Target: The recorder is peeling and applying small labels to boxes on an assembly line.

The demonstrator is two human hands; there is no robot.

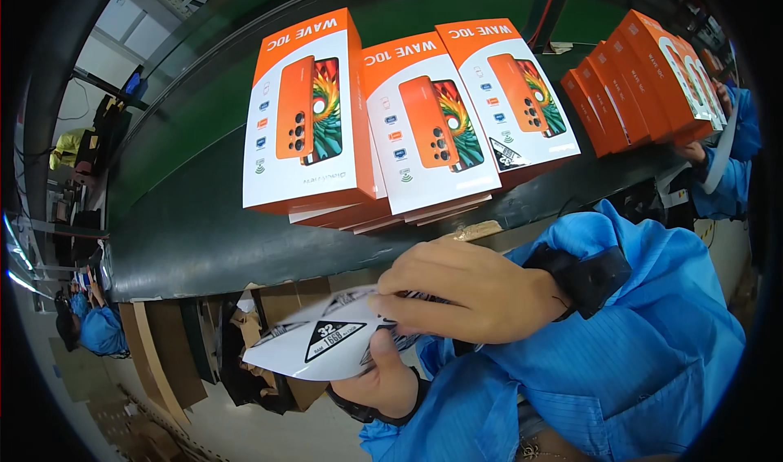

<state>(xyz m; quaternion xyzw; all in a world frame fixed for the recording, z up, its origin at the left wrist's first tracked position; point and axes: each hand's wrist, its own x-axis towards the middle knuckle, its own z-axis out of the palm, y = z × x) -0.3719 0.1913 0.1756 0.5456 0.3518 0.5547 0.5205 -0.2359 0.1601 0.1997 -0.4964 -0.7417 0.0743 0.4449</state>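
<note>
My left hand [390,390] is clamped on a curved white sheet of black triangular stickers [330,344], its thumb pressed on the front. My right hand [469,287] reaches across from the right, fingers bent over the sheet's near end — I cannot tell whether they pinch it. The sheet is in front of the dark green bench [188,242], where orange-and-white phone boxes [432,128] stand in three stacks. The rightmost top box bears a black triangular sticker [506,154] near one corner.
</note>
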